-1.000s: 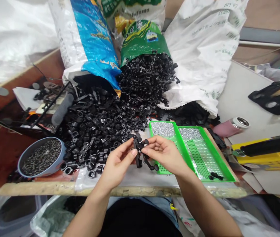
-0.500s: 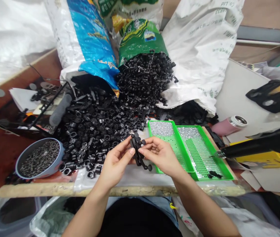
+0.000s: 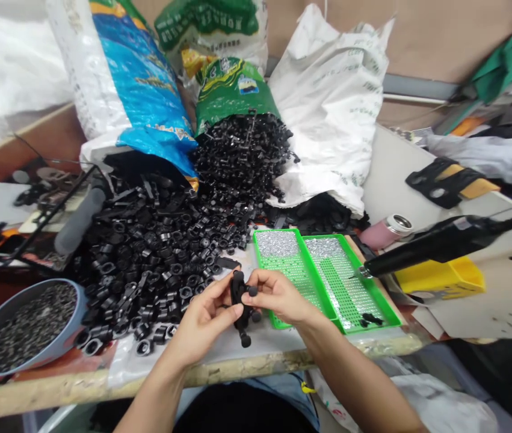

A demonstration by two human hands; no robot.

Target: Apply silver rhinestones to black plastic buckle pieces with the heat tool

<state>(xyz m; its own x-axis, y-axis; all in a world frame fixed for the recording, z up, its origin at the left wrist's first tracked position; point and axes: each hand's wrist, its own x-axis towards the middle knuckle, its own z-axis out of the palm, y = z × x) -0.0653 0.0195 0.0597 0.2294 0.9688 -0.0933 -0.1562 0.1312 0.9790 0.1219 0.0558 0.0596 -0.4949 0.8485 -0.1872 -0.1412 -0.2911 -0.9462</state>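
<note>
My left hand (image 3: 204, 322) and my right hand (image 3: 278, 294) hold a small black plastic assembly (image 3: 239, 294) between them, pinched in the fingers of both. A knobbed stem of it hangs down below my fingers. Behind my left hand lies a large heap of black plastic parts (image 3: 142, 258), spilling from a green printed bag (image 3: 235, 87) and a blue printed sack (image 3: 133, 96). To the right of my right hand are two green perforated trays (image 3: 292, 267) (image 3: 350, 282) with silvery speckled patches. A few black pieces (image 3: 372, 319) lie in the right tray.
A grey-blue bowl of small dark parts (image 3: 25, 328) stands at the left. A white woven sack (image 3: 323, 114) rises at the back. A pink flask (image 3: 386, 233) and a black-handled tool (image 3: 440, 243) above a yellow box (image 3: 440, 276) lie to the right. The table's wooden front edge (image 3: 102, 380) runs below my forearms.
The whole view has swung, so the scene sits further left and tilted. My hands have turned the black assembly, and its stem now hangs straight down instead of out to the lower right.
</note>
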